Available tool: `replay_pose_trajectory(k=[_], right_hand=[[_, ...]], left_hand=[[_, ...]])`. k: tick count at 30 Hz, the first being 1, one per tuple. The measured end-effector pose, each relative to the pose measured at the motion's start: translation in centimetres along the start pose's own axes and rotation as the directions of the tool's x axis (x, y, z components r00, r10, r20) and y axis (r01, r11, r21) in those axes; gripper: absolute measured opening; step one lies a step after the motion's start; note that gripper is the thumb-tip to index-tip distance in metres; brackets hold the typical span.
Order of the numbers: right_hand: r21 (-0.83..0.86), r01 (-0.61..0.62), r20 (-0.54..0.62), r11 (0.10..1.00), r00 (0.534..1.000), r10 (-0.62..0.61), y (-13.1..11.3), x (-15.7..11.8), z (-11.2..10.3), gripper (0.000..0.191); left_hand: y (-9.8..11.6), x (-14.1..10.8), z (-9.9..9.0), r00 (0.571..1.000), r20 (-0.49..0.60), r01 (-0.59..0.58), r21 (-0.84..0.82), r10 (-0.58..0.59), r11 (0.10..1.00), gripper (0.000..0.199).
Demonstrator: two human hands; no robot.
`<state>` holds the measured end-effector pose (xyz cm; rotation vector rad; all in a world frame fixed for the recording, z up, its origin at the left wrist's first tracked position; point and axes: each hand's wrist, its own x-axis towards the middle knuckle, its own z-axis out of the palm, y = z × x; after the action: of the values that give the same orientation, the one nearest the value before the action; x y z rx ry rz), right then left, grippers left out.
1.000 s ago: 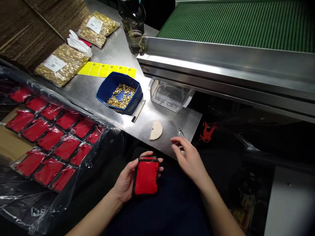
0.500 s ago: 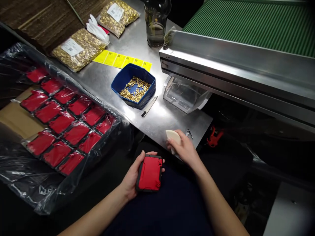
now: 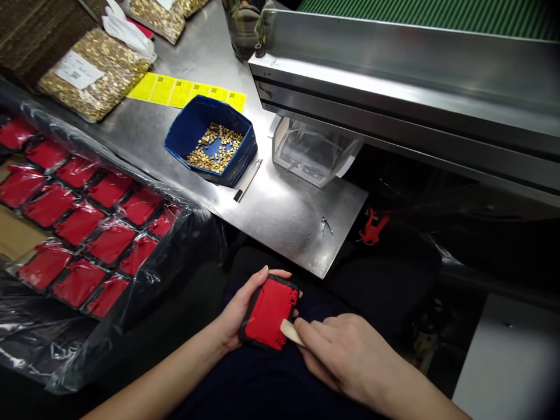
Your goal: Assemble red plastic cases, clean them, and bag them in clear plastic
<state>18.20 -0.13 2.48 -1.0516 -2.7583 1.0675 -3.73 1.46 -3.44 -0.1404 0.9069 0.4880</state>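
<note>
A red case with black edges [image 3: 270, 311] lies in my left hand [image 3: 238, 315], which wraps round its left side, with fingertips showing at the right edge. My right hand [image 3: 335, 350] pinches a cream-coloured flat piece [image 3: 291, 332]. The tip of that piece is at the lower right corner of the red case, over its small hinge-like detail. Whether it touches the case cannot be made out. Most of the cream piece is hidden under my right fingers.
On the metal table [image 3: 280, 227] stand a blue bin [image 3: 245, 154] of small brass parts, a white tool [image 3: 248, 181], yellow labels [image 3: 175, 90] and a clear tray [image 3: 310, 154]. A plastic-lined box of red cases [image 3: 109, 242] is at left; a conveyor frame [image 3: 371, 87] crosses the upper right.
My right hand has come down from the table edge to the red case with the cream piece. The view has shifted, so the table and boxes sit further left and higher.
</note>
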Motion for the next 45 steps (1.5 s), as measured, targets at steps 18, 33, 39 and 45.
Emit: replay_pose_trajectory(k=[18,33,39,45], right_hand=[[0.07,-0.157,0.151,0.985,0.978,0.145,0.0,0.1,0.8,0.013],[0.127,-0.269,0.241,0.955,0.942,0.234,-0.1,1.7,0.7,0.01],[0.125,-0.243,0.243,0.962,0.948,0.207,0.3,2.6,0.2,0.009],[0.158,-0.2,0.23,0.967,0.96,0.161,0.3,2.9,0.2,0.007]], left_hand=[[-1.8,0.2,-0.1,0.988,-0.147,-0.005,0.22,0.038,0.975,0.051],[-1.9,0.2,0.0,0.973,-0.23,0.048,0.099,-0.024,0.994,0.048],[-1.8,0.2,-0.1,0.97,-0.243,0.035,0.068,-0.017,0.997,0.046],[-1.7,0.3,-0.3,0.977,-0.214,0.032,0.108,-0.009,0.994,0.047]])
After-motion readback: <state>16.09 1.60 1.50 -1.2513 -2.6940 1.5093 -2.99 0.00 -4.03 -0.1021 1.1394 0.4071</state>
